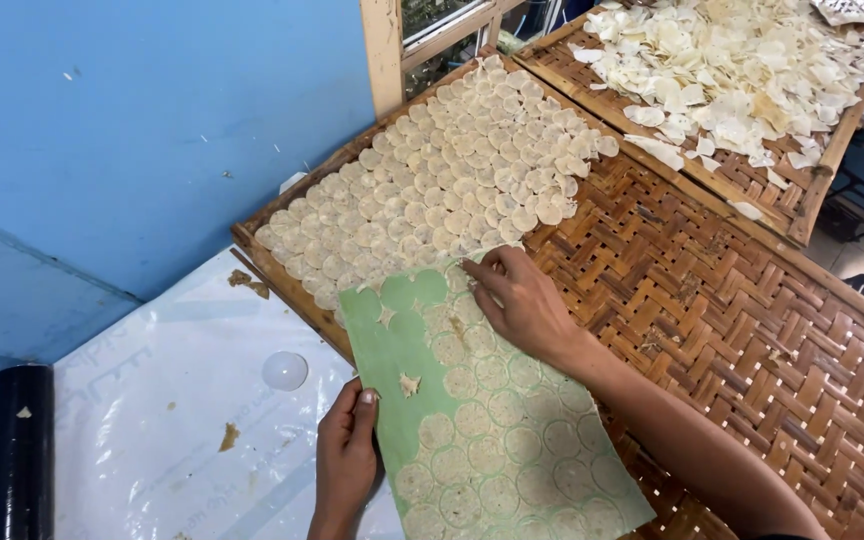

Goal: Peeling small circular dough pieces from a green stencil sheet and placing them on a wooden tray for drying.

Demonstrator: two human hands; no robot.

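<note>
Bare woven tray (752, 330) lies open rightward; overlapping discs (452, 170) crowd its left.

Soft, even daylight fills the scene, brightest toward the upper right near the window frame (422, 40). The heap of pale chips (742, 70) there is nearly washed out. Shadows are faint and short. The plastic sheet (172, 420) shows mild sheen. Focus is sharp throughout; straight edges bow slightly toward the corners.
</note>
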